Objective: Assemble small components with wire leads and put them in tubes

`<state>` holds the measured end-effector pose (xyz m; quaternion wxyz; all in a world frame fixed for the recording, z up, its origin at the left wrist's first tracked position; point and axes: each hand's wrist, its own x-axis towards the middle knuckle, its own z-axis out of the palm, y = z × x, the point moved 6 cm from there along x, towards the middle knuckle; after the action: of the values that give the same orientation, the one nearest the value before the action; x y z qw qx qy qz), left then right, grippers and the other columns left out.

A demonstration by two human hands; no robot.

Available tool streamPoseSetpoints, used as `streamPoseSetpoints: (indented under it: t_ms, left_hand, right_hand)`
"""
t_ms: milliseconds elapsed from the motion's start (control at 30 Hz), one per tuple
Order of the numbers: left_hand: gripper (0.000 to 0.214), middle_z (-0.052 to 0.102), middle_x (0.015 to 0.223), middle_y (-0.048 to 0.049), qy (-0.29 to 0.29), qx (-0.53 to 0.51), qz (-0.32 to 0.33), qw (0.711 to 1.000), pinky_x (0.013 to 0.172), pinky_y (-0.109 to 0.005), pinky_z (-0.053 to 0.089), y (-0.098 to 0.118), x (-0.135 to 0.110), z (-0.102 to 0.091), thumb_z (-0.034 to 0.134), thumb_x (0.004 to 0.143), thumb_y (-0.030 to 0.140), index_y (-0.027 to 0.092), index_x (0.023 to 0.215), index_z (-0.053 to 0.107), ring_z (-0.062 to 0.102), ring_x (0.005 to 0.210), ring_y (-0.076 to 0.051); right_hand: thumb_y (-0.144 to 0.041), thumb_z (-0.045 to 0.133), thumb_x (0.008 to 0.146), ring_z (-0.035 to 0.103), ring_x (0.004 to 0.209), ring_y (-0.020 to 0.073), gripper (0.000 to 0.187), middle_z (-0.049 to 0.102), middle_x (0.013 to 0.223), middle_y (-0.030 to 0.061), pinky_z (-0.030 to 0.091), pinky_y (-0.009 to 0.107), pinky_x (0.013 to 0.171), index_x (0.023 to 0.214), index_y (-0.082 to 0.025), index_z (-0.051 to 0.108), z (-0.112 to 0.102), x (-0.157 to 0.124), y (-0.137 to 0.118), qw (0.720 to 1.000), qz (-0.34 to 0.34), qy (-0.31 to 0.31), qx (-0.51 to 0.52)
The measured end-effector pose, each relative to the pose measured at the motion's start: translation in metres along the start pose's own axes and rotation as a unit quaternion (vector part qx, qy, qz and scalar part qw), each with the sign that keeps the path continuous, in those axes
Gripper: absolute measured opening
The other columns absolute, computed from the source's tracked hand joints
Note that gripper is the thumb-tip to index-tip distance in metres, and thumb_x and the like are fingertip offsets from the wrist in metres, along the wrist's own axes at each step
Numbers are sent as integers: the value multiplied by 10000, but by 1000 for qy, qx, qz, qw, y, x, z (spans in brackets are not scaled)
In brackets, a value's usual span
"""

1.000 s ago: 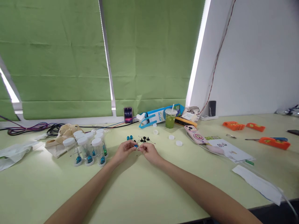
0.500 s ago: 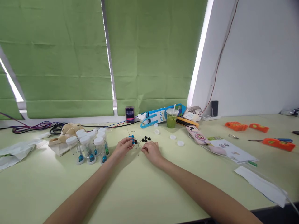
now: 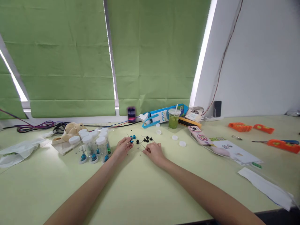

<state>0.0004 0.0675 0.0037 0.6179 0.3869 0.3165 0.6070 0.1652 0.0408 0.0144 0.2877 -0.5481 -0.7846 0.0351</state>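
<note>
My left hand (image 3: 123,148) is closed in a pinch on a small shiny blue part (image 3: 131,141). Just behind it more small blue parts (image 3: 134,137) lie on the table. My right hand (image 3: 154,153) has its fingers pinched around a thin metal rod (image 3: 142,145) that points up and left. Between the hands stands a small black part (image 3: 137,142). Several other black parts (image 3: 147,138) sit close together behind the right hand. To the left, several clear tubes (image 3: 101,150) with white lids hold blue parts and thin rods; one has a green part.
White caps (image 3: 182,143) lie to the right of the hands. Farther back are a green drink cup (image 3: 173,120) and a blue-and-white bag (image 3: 156,118). A pink phone (image 3: 199,136), papers (image 3: 234,151) and orange tools (image 3: 282,145) lie on the right; a beige cloth (image 3: 67,139) is on the left.
My left hand has moved slightly left, away from the black part, keeping the blue part. My right hand stays nearly in place with the rod. The view has shifted a little.
</note>
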Motion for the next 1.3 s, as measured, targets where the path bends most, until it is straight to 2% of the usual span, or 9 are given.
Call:
streamPoseSetpoints:
  t_ms: [100, 167, 300, 467, 567, 767, 1000, 1167, 1300]
  left_hand:
    - [232, 607, 611, 13, 16, -3, 2, 1000, 584, -210, 450, 1, 0, -2, 735, 605, 266, 134, 736, 596, 590, 545, -89]
    - [247, 609, 603, 11, 23, -3, 2, 1000, 585, -215, 452, 2, -1, -2, 742, 591, 268, 134, 734, 592, 595, 549, -95]
    - [266, 613, 603, 9, 26, 0, -1, 1000, 591, -226, 457, 2, -1, -2, 752, 576, 267, 137, 740, 587, 603, 556, -103]
    - [282, 599, 581, 21, 25, -1, -2, 1000, 588, -227, 460, 2, -1, -2, 761, 563, 270, 140, 736, 582, 602, 554, -104]
    - [273, 599, 585, 24, 22, 1, -2, 1000, 593, -223, 456, 2, -1, -1, 755, 576, 265, 141, 744, 581, 600, 555, -100]
    - [273, 611, 596, 22, 16, 2, -3, 1000, 602, -224, 452, 2, -1, -1, 751, 583, 274, 144, 755, 584, 599, 558, -98]
    - [261, 607, 602, 17, 14, -6, -7, 1000, 611, -226, 461, 2, -2, -1, 755, 586, 270, 146, 745, 589, 606, 579, -105]
    - [269, 631, 631, -10, 7, -2, -15, 1000, 615, -222, 461, -1, -1, -1, 751, 597, 275, 125, 778, 620, 600, 594, -104]
    - [272, 635, 621, -21, 2, 2, -19, 1000, 625, -229, 460, -2, 0, -1, 747, 602, 281, 107, 780, 637, 594, 596, -107]
  right_hand:
    - [-342, 622, 747, 526, 741, 149, 207, 607, 610, -17, 236, 277, 692, 606, -191, 619, -2, 0, 2, 1000, 19, 7, 8]
    - [-328, 564, 793, 531, 737, 143, 208, 614, 652, -13, 247, 271, 687, 643, -196, 621, -6, 2, 6, 999, 44, 26, 11]
    - [-200, 412, 862, 536, 826, 149, 201, 610, 887, 15, 274, 269, 684, 820, -213, 608, -19, 8, 28, 990, 115, 85, 10]
    - [-61, 383, 797, 538, 864, 173, 280, 575, 985, 49, 307, 279, 661, 906, -204, 597, -30, 16, 59, 978, 177, 106, -2]
    - [-83, 422, 784, 498, 967, 200, 274, 562, 1052, 53, 322, 303, 708, 940, -221, 600, -31, 19, 59, 985, 148, 94, -11]
    - [-247, 480, 821, 353, 1162, 239, 274, 476, 1240, 51, 273, 427, 866, 1075, -297, 571, -16, 19, 35, 998, 39, 38, -33]
    - [-313, 308, 906, 264, 1251, 253, 336, 435, 1303, 69, 183, 558, 928, 1167, -279, 518, -4, 21, 45, 998, 38, -7, -47]
    - [-328, 302, 905, 311, 1232, 254, 335, 486, 1263, 53, 163, 599, 919, 1149, -285, 528, 1, 23, 50, 999, 33, -14, -38]
    - [-270, 365, 876, 363, 1196, 246, 288, 525, 1215, 59, 181, 571, 916, 1081, -267, 566, -2, 23, 48, 999, 33, 15, -30]
